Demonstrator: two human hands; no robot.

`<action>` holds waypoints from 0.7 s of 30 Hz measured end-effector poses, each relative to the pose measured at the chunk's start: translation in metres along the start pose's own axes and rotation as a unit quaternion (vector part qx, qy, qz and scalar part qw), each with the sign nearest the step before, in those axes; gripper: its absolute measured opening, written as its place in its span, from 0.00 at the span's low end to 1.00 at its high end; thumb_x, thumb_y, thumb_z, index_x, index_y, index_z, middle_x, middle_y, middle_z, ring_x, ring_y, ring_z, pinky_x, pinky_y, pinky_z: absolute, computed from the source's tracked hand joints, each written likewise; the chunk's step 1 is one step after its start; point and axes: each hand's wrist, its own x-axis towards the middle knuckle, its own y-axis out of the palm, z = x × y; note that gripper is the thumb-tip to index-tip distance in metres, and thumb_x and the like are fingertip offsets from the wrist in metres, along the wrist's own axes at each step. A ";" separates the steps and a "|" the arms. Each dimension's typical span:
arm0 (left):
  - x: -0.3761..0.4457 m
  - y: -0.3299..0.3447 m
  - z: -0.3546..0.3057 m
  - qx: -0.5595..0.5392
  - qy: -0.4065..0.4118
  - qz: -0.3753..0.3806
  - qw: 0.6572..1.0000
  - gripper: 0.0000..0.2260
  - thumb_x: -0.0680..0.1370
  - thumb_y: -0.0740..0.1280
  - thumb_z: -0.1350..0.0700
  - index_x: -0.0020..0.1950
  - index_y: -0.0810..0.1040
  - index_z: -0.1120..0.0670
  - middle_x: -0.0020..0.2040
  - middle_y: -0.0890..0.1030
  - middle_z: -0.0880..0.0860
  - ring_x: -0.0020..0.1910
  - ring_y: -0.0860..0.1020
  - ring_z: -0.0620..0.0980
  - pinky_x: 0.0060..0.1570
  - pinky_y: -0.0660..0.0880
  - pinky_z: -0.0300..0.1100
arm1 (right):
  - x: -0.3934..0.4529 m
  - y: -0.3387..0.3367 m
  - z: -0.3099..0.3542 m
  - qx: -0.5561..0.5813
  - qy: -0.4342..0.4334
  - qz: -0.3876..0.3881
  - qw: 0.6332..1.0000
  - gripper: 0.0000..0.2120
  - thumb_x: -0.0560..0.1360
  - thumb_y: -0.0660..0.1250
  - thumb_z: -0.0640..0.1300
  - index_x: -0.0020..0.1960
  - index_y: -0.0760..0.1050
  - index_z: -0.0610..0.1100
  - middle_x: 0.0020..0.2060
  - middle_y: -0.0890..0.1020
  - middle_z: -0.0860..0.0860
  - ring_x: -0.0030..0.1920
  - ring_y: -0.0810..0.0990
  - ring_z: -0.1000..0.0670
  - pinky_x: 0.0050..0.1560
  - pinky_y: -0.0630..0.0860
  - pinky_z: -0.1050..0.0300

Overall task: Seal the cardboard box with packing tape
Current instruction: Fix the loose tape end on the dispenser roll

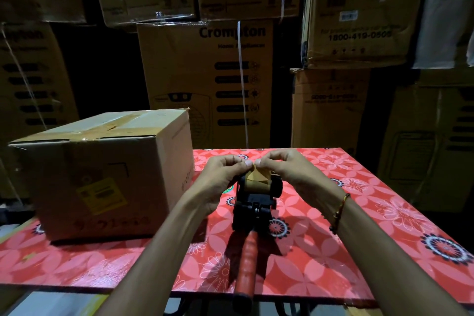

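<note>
free the tape end before you go near the box

the tape point(257, 179) sits on its roll in the black dispenser point(256, 202), which lies on the red flowered table point(372, 226) right in front of you, its red handle point(247, 261) pointing back toward you. your left hand point(220, 177) and right hand point(289, 169) meet over the roll, and the fingertips of both pinch a small lifted corner of the brown tape.

expect that tape to be thin, limp and sticky on one side; it will likely fold onto itself or tear at an angle if you pull by one corner. try to get the whole width of the end between your fingers and draw it straight. the dispenser looks stiff and fairly light, so take it by the handle once the end is free, and mind the cutting edge at the front, which the frame does not show clearly.

the cardboard box point(102, 174) stands on the table to your left, just beside your left hand, flaps down, with tape already across its top. it looks rigid enough to press on.
</note>
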 end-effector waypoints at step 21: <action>0.002 0.005 -0.003 0.121 0.022 0.045 0.991 0.10 0.76 0.74 0.52 0.42 0.81 0.58 0.44 0.85 0.57 0.45 0.83 0.48 0.51 0.76 0.42 | -0.005 -0.007 -0.013 -0.027 -0.077 -0.019 0.996 0.09 0.76 0.73 0.48 0.43 0.81 0.42 0.53 0.78 0.47 0.50 0.82 0.49 0.45 0.78 0.57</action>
